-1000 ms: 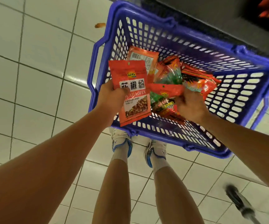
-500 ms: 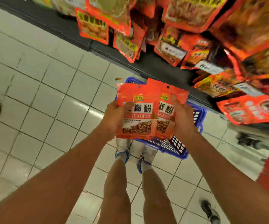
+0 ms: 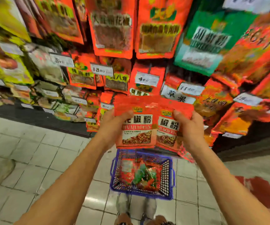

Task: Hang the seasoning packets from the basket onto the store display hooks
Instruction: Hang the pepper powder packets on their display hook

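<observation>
Red seasoning packets [image 3: 136, 127] are gripped by the left hand [image 3: 113, 125] and, overlapping, by the right hand [image 3: 188, 127]. The blue basket [image 3: 114, 189] sits below.

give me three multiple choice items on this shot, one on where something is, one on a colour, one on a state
1. Where is the basket?
A. on the floor tiles below the hands
B. hung on a display hook
C. under the left arm

2. What colour is the basket?
A. green
B. blue
C. white

3. What are the hands doing?
A. both idle
B. only the right grips
C. left hand and right hand each grip a red packet

Key: 1 A, it sits on the tiles near the feet; 2 B, its frame is blue; 3 C, a thumb curls over each packet front, the right on the second packet.
</observation>
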A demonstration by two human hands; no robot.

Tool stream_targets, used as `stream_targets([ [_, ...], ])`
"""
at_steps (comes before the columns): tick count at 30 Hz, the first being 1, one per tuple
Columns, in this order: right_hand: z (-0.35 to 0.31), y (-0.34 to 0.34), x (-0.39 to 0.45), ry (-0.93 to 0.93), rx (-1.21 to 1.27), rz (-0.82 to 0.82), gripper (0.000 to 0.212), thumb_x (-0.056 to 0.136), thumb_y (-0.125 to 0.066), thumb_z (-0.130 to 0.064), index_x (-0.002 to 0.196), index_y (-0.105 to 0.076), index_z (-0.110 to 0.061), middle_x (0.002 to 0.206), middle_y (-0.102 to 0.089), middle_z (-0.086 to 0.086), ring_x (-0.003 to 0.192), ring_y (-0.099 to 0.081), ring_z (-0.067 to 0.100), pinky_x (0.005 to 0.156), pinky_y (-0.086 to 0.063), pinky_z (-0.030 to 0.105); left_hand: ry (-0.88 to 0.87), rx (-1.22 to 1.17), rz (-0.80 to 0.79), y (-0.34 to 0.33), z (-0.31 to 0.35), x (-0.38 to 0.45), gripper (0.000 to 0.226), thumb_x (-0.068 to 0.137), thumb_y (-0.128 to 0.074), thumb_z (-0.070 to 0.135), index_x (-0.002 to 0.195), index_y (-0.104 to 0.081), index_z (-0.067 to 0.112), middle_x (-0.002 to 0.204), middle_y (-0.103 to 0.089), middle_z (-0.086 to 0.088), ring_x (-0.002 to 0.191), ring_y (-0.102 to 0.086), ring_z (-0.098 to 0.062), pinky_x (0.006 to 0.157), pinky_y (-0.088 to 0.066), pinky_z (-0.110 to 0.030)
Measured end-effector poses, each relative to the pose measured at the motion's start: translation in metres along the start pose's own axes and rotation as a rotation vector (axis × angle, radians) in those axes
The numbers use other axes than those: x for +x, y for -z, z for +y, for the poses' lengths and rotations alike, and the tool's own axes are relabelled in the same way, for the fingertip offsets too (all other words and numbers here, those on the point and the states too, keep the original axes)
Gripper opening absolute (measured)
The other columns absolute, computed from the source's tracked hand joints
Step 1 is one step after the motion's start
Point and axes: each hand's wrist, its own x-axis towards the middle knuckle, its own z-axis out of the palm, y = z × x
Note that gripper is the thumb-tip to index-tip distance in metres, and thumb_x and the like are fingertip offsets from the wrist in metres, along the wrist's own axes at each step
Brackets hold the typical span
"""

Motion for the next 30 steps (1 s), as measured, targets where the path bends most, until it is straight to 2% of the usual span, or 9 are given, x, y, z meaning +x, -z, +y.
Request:
stream_targets([
  [2, -0.041, 0.007, -0.001, 0.088, 0.017, 0.058, 0.012, 0.075, -0.069, -0.031, 0.072, -0.077, -0.038, 0.068, -0.072, -0.014, 0.069, -0.064, 0.011, 0.073, -0.053, 0.034, -0.104, 0.038, -0.054, -0.016, 0.044, -0.009, 0.011, 0.091, -0.071, 0.028, 0.085, -0.080, 0.029, 0.087, -0.079, -0.002, 0.080, -0.075, -0.020, 0.078, -0.061, -0.043],
  [4, -0.079, 0.016, -0.001, 0.183, 0.029, 0.100, 0.011, 0.078, -0.069, -0.034, 0.073, -0.077, -0.040, 0.068, -0.072, -0.018, 0.068, -0.065, 0.006, 0.074, -0.054, 0.032, -0.212, 0.078, -0.070, -0.032, 0.082, -0.016, 0.016, 0.094, -0.069, 0.030, 0.082, -0.079, 0.033, 0.080, -0.077, 0.004, 0.073, -0.073, -0.014, 0.069, -0.060, -0.037],
  [7, -0.134, 0.034, 0.002, 0.345, 0.017, 0.131, 0.018, 0.086, -0.065, -0.040, 0.074, -0.073, -0.027, 0.072, -0.072, -0.027, 0.066, -0.061, -0.013, 0.066, -0.050, 0.013, -0.334, 0.094, -0.108, -0.058, 0.135, -0.022, 0.015, 0.094, -0.069, 0.023, 0.082, -0.078, 0.021, 0.080, -0.077, 0.001, 0.069, -0.072, -0.014, 0.067, -0.056, -0.031],
  [10, -0.181, 0.057, 0.008, 0.472, 0.033, 0.163, 0.017, 0.087, -0.065, -0.033, 0.073, -0.069, -0.026, 0.069, -0.069, -0.031, 0.064, -0.059, -0.016, 0.064, -0.047, 0.009, -0.404, 0.040, -0.154, -0.089, 0.179, -0.031, 0.009, 0.090, -0.071, 0.015, 0.083, -0.076, 0.012, 0.080, -0.078, -0.004, 0.068, -0.073, -0.017, 0.065, -0.058, -0.031],
  [13, -0.221, 0.078, 0.017, 0.531, 0.047, 0.138, 0.012, 0.082, -0.069, -0.038, 0.073, -0.077, -0.034, 0.069, -0.072, -0.019, 0.068, -0.062, 0.003, 0.071, -0.053, 0.028, -0.490, 0.000, -0.157, -0.121, 0.214, -0.038, 0.009, 0.091, -0.069, 0.012, 0.082, -0.073, 0.011, 0.076, -0.076, -0.004, 0.066, -0.073, -0.018, 0.060, -0.057, -0.029],
  [17, -0.274, 0.100, 0.032, 0.608, 0.055, 0.169, 0.014, 0.070, -0.070, -0.050, 0.069, -0.075, -0.037, 0.069, -0.071, -0.009, 0.073, -0.063, 0.018, 0.075, -0.057, 0.048, -0.550, -0.034, -0.189, -0.157, 0.254, -0.043, 0.021, 0.095, -0.068, 0.030, 0.082, -0.078, 0.017, 0.086, -0.079, -0.008, 0.073, -0.076, -0.021, 0.060, -0.059, -0.032],
  [22, -0.327, 0.106, 0.049, 0.673, 0.047, 0.182, 0.006, 0.077, -0.070, -0.043, 0.073, -0.075, -0.042, 0.074, -0.076, -0.014, 0.070, -0.071, 0.007, 0.072, -0.056, 0.035, -0.618, -0.030, -0.142, -0.175, 0.291, -0.039, 0.016, 0.094, -0.070, 0.029, 0.083, -0.076, 0.019, 0.087, -0.079, -0.007, 0.077, -0.076, -0.022, 0.070, -0.061, -0.040],
  [26, -0.352, 0.092, 0.061, 0.695, 0.041, 0.179, 0.013, 0.087, -0.071, -0.039, 0.075, -0.075, -0.040, 0.078, -0.077, -0.012, 0.076, -0.073, 0.009, 0.078, -0.059, 0.039, -0.610, -0.081, -0.139, -0.172, 0.319, -0.035, 0.011, 0.090, -0.073, 0.025, 0.086, -0.074, 0.014, 0.083, -0.079, -0.008, 0.069, -0.076, -0.022, 0.057, -0.059, -0.032],
  [30, -0.379, 0.075, 0.074, 0.624, 0.042, 0.201, 0.022, 0.088, -0.070, -0.043, 0.077, -0.070, -0.024, 0.082, -0.078, -0.003, 0.079, -0.075, 0.020, 0.082, -0.060, 0.049, -0.613, -0.101, -0.144, -0.174, 0.340, -0.032, 0.014, 0.090, -0.073, 0.028, 0.093, -0.072, 0.014, 0.084, -0.079, -0.010, 0.071, -0.077, -0.025, 0.057, -0.059, -0.033],
])
